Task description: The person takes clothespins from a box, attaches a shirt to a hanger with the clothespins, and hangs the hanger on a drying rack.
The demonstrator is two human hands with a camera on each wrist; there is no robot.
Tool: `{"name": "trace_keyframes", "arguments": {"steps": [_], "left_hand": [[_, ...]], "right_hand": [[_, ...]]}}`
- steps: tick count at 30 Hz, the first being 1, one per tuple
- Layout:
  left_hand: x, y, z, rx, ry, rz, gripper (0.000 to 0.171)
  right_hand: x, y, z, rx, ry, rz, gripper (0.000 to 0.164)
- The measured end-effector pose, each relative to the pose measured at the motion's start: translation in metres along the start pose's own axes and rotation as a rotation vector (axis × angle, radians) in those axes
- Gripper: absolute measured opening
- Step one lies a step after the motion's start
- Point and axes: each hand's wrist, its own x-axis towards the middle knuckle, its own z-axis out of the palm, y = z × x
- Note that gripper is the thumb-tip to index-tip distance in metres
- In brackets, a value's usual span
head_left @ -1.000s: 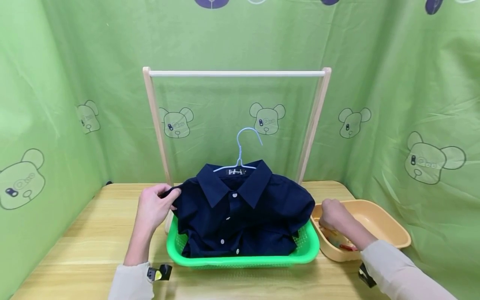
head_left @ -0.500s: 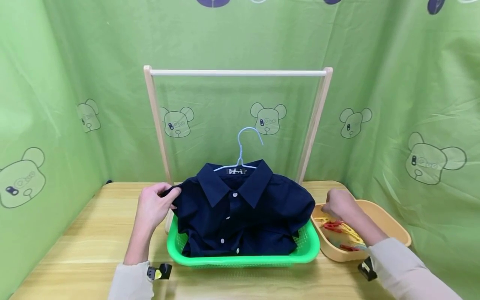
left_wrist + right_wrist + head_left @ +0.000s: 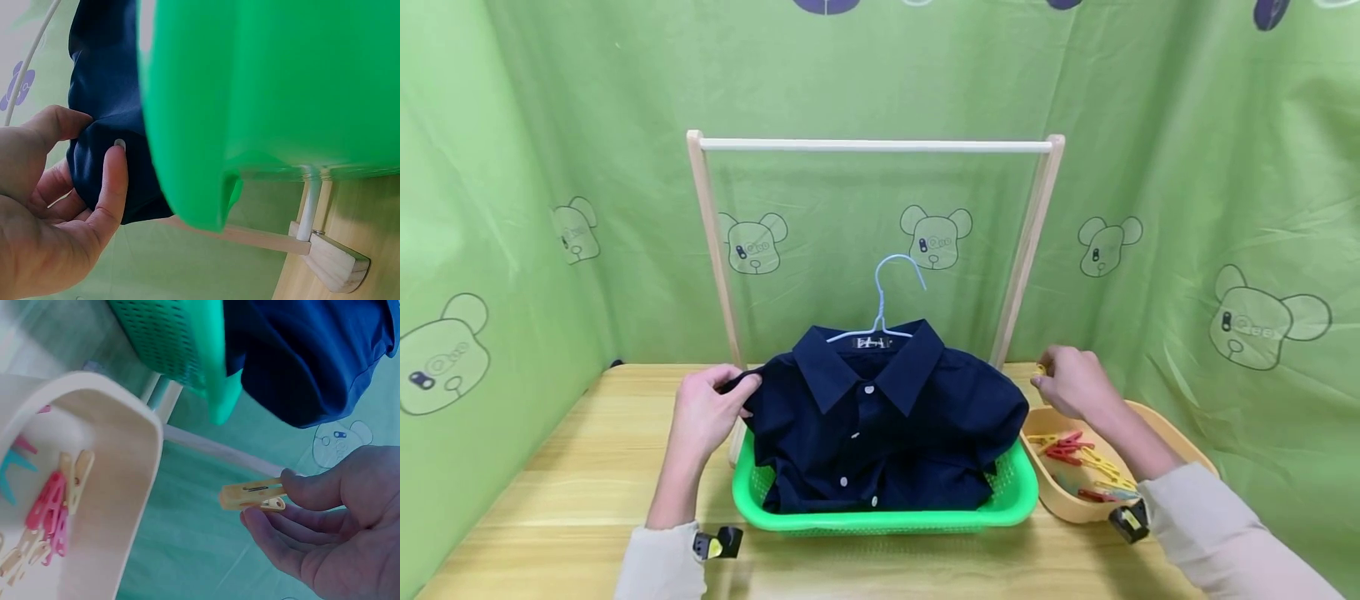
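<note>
A dark navy button-up shirt (image 3: pixel 880 417) lies bunched in a green plastic basket (image 3: pixel 880 522), its collar standing up. Inside the collar sits a pale blue wire hanger (image 3: pixel 881 312), hook upward. My left hand (image 3: pixel 709 412) pinches the shirt's shoulder at the left, seen closely in the left wrist view. Above the back of the orange tub (image 3: pixel 1176 429), my right hand (image 3: pixel 1078 385) holds a yellow clothespin (image 3: pixel 250 492) by its handle end between thumb and fingers. More clothespins (image 3: pixel 53 503), red, yellow and blue, lie loose in the tub.
Behind the basket stands a wooden rack with a white crossbar (image 3: pixel 876 146) and pale posts (image 3: pixel 1028 250). A green bear-print curtain (image 3: pixel 880 67) encloses the back and sides of the wooden table (image 3: pixel 572 467). The tub stands close against the basket's right side.
My right hand has risen out of the orange tub with a yellow clothespin, uncovering the other clothespins. The left hand keeps its pinch on the shirt, unmoved.
</note>
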Motion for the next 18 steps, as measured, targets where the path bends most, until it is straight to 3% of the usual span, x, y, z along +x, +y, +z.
{"name": "trace_keyframes", "arguments": {"steps": [13, 18], "left_hand": [[0.0, 0.0, 0.001, -0.008, 0.006, -0.006, 0.023], [0.0, 0.0, 0.001, -0.011, 0.008, -0.001, 0.022]], "right_hand": [[0.009, -0.034, -0.018, 0.083, 0.16, 0.004, 0.03], [0.007, -0.05, -0.023, 0.123, 0.169, -0.006, 0.03]]}}
